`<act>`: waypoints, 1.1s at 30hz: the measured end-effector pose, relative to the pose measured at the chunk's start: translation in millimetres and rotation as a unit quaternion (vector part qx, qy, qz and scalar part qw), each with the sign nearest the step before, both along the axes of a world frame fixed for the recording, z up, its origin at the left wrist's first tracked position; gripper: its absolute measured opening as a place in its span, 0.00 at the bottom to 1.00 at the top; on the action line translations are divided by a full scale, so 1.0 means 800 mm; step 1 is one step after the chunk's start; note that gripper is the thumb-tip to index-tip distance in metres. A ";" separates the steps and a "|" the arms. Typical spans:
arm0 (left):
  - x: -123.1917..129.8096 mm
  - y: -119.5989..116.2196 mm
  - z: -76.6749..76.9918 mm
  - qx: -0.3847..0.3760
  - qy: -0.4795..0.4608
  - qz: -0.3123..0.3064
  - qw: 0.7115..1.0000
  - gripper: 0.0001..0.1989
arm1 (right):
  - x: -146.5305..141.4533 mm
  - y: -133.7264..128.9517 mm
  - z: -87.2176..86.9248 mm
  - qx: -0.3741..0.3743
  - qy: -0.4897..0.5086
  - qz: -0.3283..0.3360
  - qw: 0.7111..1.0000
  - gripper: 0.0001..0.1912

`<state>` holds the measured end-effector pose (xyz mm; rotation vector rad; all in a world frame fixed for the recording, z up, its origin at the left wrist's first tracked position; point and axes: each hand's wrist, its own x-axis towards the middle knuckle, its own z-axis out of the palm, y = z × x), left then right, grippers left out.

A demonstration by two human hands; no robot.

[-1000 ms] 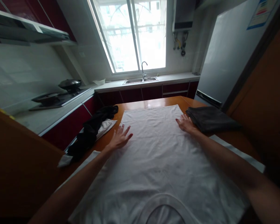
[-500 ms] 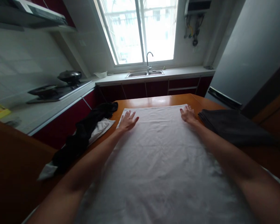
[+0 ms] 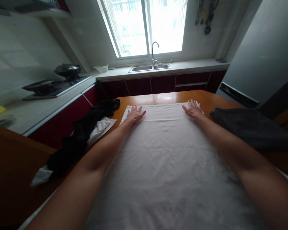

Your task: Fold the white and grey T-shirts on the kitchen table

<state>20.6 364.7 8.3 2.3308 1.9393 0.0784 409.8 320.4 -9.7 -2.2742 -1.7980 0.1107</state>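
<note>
A large white cloth [image 3: 165, 150] lies spread over the wooden table [image 3: 156, 98], its far edge a little short of the table's far side. Small wrinkles run across its middle. My left hand [image 3: 135, 115] rests flat near the cloth's far left corner, fingers spread. At the far right corner, my right hand [image 3: 192, 109] also presses on the fabric with its fingers apart. Neither hand grips anything. The near part of the cloth runs out of view below.
Crumpled black clothing [image 3: 86, 127] and a white cloth piece [image 3: 102, 127] lie along the table's left side. A folded dark grey cloth [image 3: 252, 127] sits at the right. Beyond are a sink [image 3: 141, 68], a stove [image 3: 60, 89] with pans, and a fridge [image 3: 256, 54].
My view has tilted slightly downward. Both hands stay flat at the far corners; the left has slid slightly inward, and the right hand's fingers are spread wider.
</note>
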 end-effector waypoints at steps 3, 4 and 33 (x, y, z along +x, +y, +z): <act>0.038 -0.016 0.002 0.022 -0.014 -0.038 0.999 0.38 | -0.042 -0.007 0.010 0.001 0.010 0.034 0.999 0.41; 0.052 -0.022 0.001 0.052 -0.020 -0.068 0.996 0.37 | -0.060 -0.011 0.011 0.008 0.011 0.056 0.998 0.40; -0.015 0.006 -0.010 0.017 -0.014 0.055 0.998 0.35 | -0.039 -0.018 0.009 0.056 0.039 0.008 0.998 0.34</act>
